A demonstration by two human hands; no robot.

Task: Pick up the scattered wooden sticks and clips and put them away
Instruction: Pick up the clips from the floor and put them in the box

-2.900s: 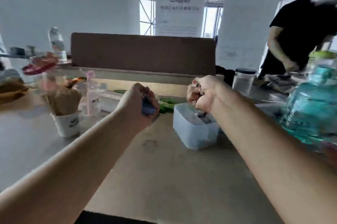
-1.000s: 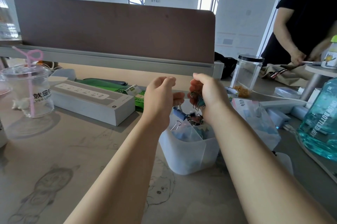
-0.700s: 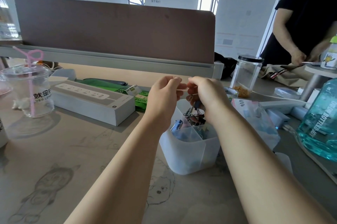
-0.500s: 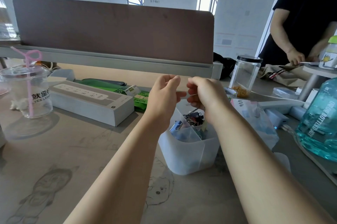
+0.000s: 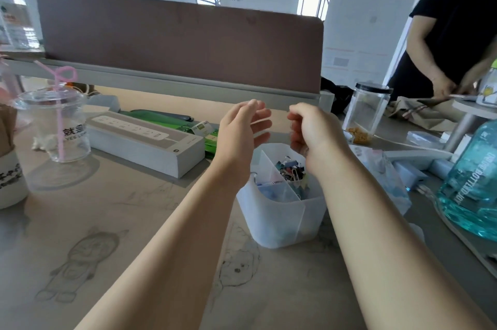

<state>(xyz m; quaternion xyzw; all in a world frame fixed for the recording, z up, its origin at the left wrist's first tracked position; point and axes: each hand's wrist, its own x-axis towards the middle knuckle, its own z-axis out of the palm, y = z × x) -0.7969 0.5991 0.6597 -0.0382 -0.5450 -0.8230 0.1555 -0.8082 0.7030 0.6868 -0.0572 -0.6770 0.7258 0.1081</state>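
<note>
1. Drop-off step: the left hand (image 5: 242, 133) has its grip released; the right hand (image 5: 312, 130) is curled, contents hidden. Both hang above the box (image 5: 282, 222).
2. Clips (image 5: 291, 169) lie in its far-right compartment.
3. Next, probably: search the counter (image 5: 121, 222) for leftover sticks.

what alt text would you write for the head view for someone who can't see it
Two bare hands hover over a translucent divided box on a doodled tabletop, the left hand open, the right hand loosely curled, both seemingly empty. Colourful binder clips lie in its far right compartment. A plastic cup stands at left.
</note>
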